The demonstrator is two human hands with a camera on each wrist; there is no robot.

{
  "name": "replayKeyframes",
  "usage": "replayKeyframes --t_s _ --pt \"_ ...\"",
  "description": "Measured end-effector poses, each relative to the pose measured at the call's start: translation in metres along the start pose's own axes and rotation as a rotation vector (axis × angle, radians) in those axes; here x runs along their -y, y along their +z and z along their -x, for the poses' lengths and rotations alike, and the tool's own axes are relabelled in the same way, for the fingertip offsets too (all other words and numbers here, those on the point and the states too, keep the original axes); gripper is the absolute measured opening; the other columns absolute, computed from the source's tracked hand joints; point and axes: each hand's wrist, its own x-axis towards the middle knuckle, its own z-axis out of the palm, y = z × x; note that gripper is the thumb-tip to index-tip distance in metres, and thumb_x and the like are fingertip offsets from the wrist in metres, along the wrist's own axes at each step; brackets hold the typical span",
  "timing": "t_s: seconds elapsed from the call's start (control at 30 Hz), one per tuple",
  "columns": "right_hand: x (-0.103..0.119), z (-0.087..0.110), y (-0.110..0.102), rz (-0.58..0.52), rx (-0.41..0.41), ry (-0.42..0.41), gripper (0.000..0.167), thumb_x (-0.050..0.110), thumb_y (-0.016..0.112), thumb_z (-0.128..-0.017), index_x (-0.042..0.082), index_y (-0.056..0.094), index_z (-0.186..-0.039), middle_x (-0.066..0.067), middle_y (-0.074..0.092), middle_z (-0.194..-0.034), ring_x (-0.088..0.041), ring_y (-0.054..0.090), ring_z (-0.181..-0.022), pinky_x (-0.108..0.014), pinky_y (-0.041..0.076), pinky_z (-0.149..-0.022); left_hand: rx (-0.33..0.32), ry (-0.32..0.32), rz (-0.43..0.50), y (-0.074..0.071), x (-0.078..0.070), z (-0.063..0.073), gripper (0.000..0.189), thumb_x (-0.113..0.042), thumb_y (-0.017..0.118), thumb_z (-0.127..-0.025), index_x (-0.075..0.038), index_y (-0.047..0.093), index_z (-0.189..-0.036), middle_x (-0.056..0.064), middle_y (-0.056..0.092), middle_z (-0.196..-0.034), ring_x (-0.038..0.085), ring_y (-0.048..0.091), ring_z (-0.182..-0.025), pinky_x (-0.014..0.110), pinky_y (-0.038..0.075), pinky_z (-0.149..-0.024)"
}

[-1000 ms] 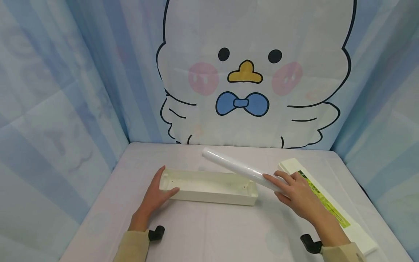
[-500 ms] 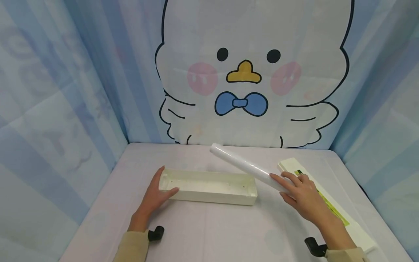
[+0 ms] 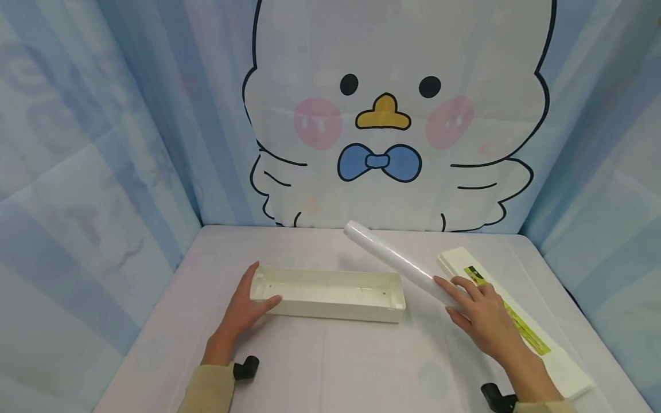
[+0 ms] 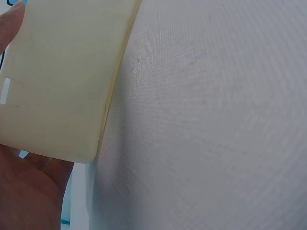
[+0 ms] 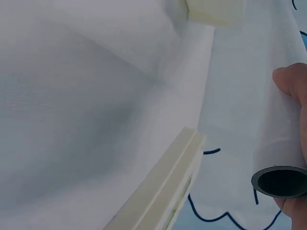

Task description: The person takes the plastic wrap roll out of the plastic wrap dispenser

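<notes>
A long cream plastic box [image 3: 330, 311] without its lid stands on the table, its inside facing up. My left hand [image 3: 242, 310] grips its left end, thumb on the front wall and fingers round the far side; the left wrist view shows the box's outer wall [image 4: 62, 81] close up. Above the table, my right hand [image 3: 482, 318] holds a roll of clear plastic film [image 3: 397, 261] by its near end, tilted with the far end up and to the left. In the right wrist view the roll's dark hollow core [image 5: 282, 182] faces the camera.
A long cream lid [image 3: 563, 367] with a yellow-green label [image 3: 521, 330] lies slantwise on the table at the right, partly behind my right hand. Curtains [image 3: 103, 172] surround the table, with a cartoon bird at the back.
My right hand has moved a little to the right with the roll, away from the box, and the roll's far end has risen. My left hand and the box have stayed put.
</notes>
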Motion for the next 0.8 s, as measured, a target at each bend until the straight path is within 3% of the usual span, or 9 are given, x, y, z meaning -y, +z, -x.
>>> replayKeyframes --t_s 0.47,0.8 --pt "0.001 0.026 0.013 0.017 0.037 0.123 0.077 0.013 0.085 -0.079 0.027 0.051 -0.147 -0.011 0.057 -0.124 -0.03 0.045 -0.086 -0.045 0.038 -0.07 -0.006 0.022 0.013 0.0 0.003 -0.001 0.103 -0.033 0.081 -0.086 -0.012 0.015 -0.162 0.018 0.018 -0.165 0.037 0.018 -0.15 0.06 0.016 -0.118" --pt "-0.004 0.039 0.017 0.024 0.016 0.145 0.078 0.013 0.084 -0.079 0.026 0.05 -0.147 -0.011 0.056 -0.122 -0.032 0.046 -0.086 -0.047 0.038 -0.07 -0.003 0.02 0.005 0.0 0.005 -0.002 0.103 -0.034 0.081 -0.086 -0.012 0.015 -0.162 0.017 0.017 -0.165 0.036 0.018 -0.15 0.059 0.015 -0.118"
